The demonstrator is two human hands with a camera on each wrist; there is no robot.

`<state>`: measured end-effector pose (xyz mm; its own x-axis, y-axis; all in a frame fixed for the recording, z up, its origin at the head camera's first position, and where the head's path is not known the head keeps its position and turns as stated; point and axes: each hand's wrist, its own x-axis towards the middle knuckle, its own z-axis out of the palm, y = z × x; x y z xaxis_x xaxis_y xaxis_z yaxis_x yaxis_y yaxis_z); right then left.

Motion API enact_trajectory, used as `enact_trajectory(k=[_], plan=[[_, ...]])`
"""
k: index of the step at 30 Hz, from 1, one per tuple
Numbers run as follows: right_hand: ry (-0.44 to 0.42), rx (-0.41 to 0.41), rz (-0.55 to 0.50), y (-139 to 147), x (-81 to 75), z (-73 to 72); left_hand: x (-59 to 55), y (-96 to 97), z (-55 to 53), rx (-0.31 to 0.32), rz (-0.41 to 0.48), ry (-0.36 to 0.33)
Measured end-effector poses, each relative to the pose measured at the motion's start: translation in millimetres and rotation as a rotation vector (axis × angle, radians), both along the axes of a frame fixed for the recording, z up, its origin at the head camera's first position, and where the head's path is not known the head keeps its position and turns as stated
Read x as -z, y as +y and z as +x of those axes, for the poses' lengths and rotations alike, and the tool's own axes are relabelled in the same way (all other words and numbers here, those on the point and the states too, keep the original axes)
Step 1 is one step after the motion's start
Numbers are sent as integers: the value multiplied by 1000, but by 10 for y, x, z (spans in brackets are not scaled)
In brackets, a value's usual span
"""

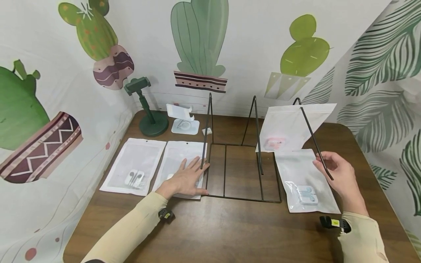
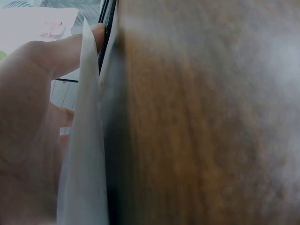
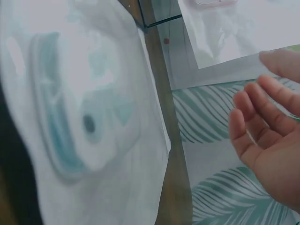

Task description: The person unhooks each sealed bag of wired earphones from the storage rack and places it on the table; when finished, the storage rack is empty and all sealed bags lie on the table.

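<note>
My left hand (image 1: 185, 181) lies spread on a white pouch (image 1: 174, 155), its fingertips and thumb at the left side of a black wire rack (image 1: 225, 170). The left wrist view shows the pouch edge upright beside my thumb (image 2: 65, 56). At the rack's right prong is my right hand (image 1: 338, 173), its fingers loosely bent; in the right wrist view they hold nothing. A pouch with pink earphones (image 1: 286, 124) hangs on that prong. Below it, a pouch with a blue earphone case (image 1: 307, 194) lies on the table.
Far left lies another pouch (image 1: 141, 157) with white earphones. Behind it stand a dark green phone holder (image 1: 152, 123) and a white folding stand (image 1: 185, 126). A small white packet (image 1: 207, 131) lies near the rack's rear left. The wooden table (image 1: 230, 230) meets a cactus-print backdrop.
</note>
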<state>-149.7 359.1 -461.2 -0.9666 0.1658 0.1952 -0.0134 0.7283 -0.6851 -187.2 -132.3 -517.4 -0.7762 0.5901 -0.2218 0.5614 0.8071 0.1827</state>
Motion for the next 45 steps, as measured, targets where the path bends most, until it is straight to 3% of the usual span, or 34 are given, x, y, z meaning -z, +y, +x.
enact_trajectory(k=[17, 24, 32, 42, 45], plan=[[232, -60, -319, -170, 45, -329, 15, 4, -2, -1, -16, 0], [260, -123, -403, -300, -115, -399, 26, 0, 1, -4, -23, -4], [298, -204, -648, -239, 9, -578, 18, -1, -5, -2, -11, -6], [259, -193, -577, -299, 17, -588, 15, 2, 0, -3, -11, -1], [238, -155, -496, -306, 26, -585, 16, 4, 0, -1, -13, 1]])
